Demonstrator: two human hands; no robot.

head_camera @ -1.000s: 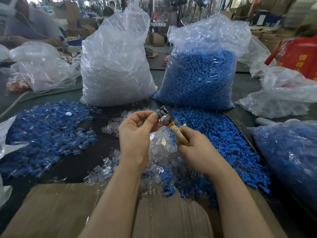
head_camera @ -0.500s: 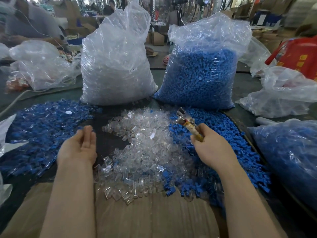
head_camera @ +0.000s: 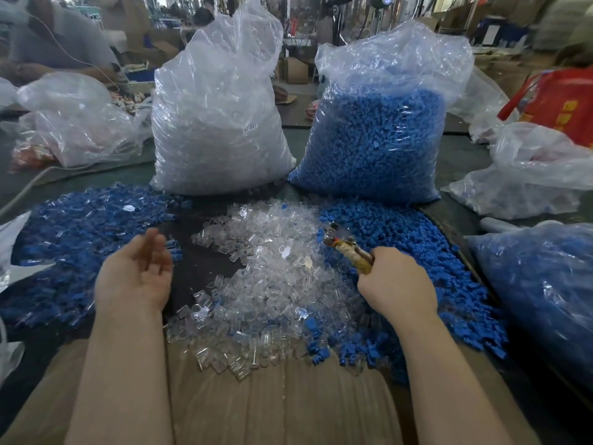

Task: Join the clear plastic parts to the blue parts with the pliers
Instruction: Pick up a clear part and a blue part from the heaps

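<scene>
A heap of clear plastic parts [head_camera: 272, 277] lies in the middle of the table. Loose blue parts [head_camera: 414, 252] are piled to its right. Joined blue-and-clear pieces [head_camera: 73, 232] spread over the left side. My right hand [head_camera: 396, 282] grips the taped handles of the pliers [head_camera: 345, 247], whose jaws point up and left over the edge of the blue pile. My left hand [head_camera: 136, 273] hovers palm-up between the joined pieces and the clear heap, fingers relaxed and holding nothing.
Two tall bags stand behind: clear parts [head_camera: 218, 117] and blue parts [head_camera: 378, 123]. Another bag of blue pieces [head_camera: 542, 293] sits at the right edge. Cardboard [head_camera: 282, 403] covers the near table. More plastic bags and other people are farther back.
My left hand left the pliers' jaws, swung left to the joined pile, and now has turned palm-up. My right hand with the pliers moved right and lower, toward the blue pile.
</scene>
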